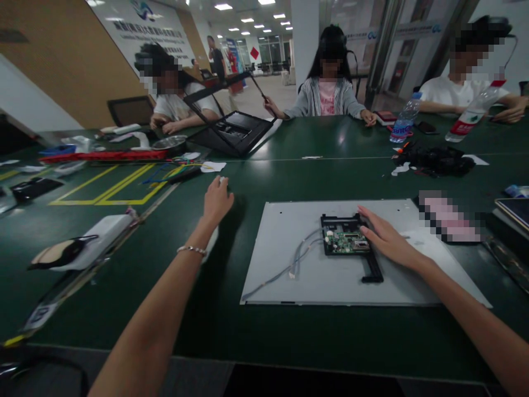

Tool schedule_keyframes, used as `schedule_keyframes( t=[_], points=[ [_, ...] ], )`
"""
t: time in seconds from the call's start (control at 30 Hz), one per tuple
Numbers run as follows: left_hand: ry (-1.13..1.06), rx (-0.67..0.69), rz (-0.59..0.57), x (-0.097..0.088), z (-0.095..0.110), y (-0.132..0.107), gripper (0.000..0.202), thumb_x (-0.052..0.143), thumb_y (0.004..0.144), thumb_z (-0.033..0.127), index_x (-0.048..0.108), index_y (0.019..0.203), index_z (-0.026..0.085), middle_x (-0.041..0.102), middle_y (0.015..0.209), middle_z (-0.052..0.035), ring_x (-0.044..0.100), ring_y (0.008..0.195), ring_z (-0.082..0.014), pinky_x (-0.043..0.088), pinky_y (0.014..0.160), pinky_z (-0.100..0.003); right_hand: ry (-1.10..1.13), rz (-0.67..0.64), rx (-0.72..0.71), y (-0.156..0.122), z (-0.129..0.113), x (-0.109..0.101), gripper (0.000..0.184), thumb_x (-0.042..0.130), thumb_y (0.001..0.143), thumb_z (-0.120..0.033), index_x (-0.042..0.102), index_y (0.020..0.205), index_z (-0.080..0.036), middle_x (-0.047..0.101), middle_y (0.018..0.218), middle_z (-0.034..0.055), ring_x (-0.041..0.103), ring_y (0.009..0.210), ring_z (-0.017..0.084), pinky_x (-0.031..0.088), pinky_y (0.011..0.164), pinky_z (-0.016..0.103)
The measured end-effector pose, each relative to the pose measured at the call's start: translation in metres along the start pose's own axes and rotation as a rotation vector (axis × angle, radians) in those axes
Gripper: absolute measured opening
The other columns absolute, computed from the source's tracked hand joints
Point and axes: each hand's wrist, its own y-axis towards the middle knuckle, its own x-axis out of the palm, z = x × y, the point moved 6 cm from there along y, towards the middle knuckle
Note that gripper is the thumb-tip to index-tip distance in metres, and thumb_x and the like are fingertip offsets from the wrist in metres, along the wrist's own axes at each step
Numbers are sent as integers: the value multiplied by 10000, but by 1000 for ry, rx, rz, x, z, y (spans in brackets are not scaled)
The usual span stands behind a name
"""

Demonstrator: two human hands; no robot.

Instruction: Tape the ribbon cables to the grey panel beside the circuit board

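Observation:
A large pale flat panel (306, 286) lies on the green table in front of me. On it sits a black plastic bracket (374, 270) carrying a green circuit board (343, 241), with a grey cable (298, 256) trailing to the panel's lower left corner. My right hand (384, 237) lies against the bracket's right side, fingers stretched out and touching its edge. My left hand (218, 201) hovers over the table left of the panel, fingers curled together. A tiny white spot shows at its fingertips; what it is I cannot make out.
Across the table a person's hand (273, 107) lifts a black frame (206, 99) over a dark screen housing (239, 132). Bottles (405, 118) and a black bundle (433, 159) stand at back right. A white device (97, 237) lies left. Phones and tablets (514, 212) lie right.

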Motion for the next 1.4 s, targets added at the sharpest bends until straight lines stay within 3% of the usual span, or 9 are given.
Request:
schedule_keyframes(
  t=[0.13, 0.27, 0.4, 0.57, 0.77, 0.93, 1.13, 1.27, 1.4],
  points=[
    [39, -22, -81, 19, -25, 33, 534, 487, 852, 165, 438, 1362, 16, 405, 1449, -232, 392, 1329, -311, 321, 1094, -437, -8, 23, 10, 3, 0, 0, 595, 348, 980, -475, 237, 1519, -248, 491, 1441, 128, 467, 1309, 287, 350, 1084, 525],
    [91, -172, -184, 34, -36, 46, 407, 393, 911, 207, 559, 1252, 60, 601, 1248, -206, 575, 1132, -279, 425, 978, -383, 1, 28, 6, 6, 4, 1, 594, 353, 979, -472, 236, 1523, -263, 501, 1434, 119, 473, 1301, 287, 357, 1071, 527],
    [201, -208, -205, 29, -38, 51, 368, 390, 916, 275, 646, 1128, 116, 677, 1102, -185, 633, 1010, -280, 472, 852, -334, 10, 31, 10, 8, 6, 1, 589, 354, 980, -461, 245, 1522, -260, 499, 1436, 112, 477, 1294, 284, 362, 1070, 509],
    [355, -127, -248, 20, -36, 53, 327, 398, 880, 194, 651, 1066, 104, 688, 987, -205, 658, 884, -273, 470, 752, -324, -15, 31, 22, 8, 3, -1, 576, 342, 986, -466, 257, 1517, -260, 496, 1439, 105, 463, 1307, 277, 354, 1077, 500],
    [385, -54, -202, 10, -23, 29, 413, 283, 941, 241, 605, 1157, 100, 682, 993, -220, 656, 901, -318, 464, 729, -361, -45, 20, 14, 7, 1, -1, 568, 337, 987, -477, 265, 1508, -263, 490, 1446, 101, 456, 1315, 272, 355, 1079, 496],
    [418, 161, -249, 4, -2, -7, 412, 281, 960, 274, 599, 1188, 144, 689, 1002, -183, 665, 889, -311, 460, 711, -350, -78, 7, 6, 5, 0, 0, 571, 333, 987, -475, 262, 1506, -249, 481, 1452, 115, 456, 1316, 273, 356, 1081, 493],
    [380, 334, -313, -10, 19, -48, 346, 334, 946, 238, 652, 1048, 149, 695, 962, -159, 670, 874, -278, 475, 725, -337, -106, 1, -27, 2, -1, 2, 553, 330, 988, -462, 277, 1499, -258, 498, 1436, 109, 464, 1310, 280, 364, 1076, 501],
    [351, 358, -301, -16, 30, -63, 406, 308, 960, 292, 684, 974, 139, 695, 985, -163, 663, 925, -274, 480, 817, -373, -115, 4, -40, 1, 0, 3, 548, 323, 988, -458, 273, 1500, -270, 496, 1437, 108, 465, 1310, 284, 367, 1072, 514],
    [293, 329, -218, -24, 35, -70, 445, 345, 948, 420, 694, 1050, 163, 698, 1062, -146, 652, 995, -276, 447, 928, -411, -116, 1, -46, 0, -2, 2, 556, 317, 987, -466, 277, 1500, -255, 500, 1431, 122, 468, 1309, 288, 368, 1072, 515]
  ],
)
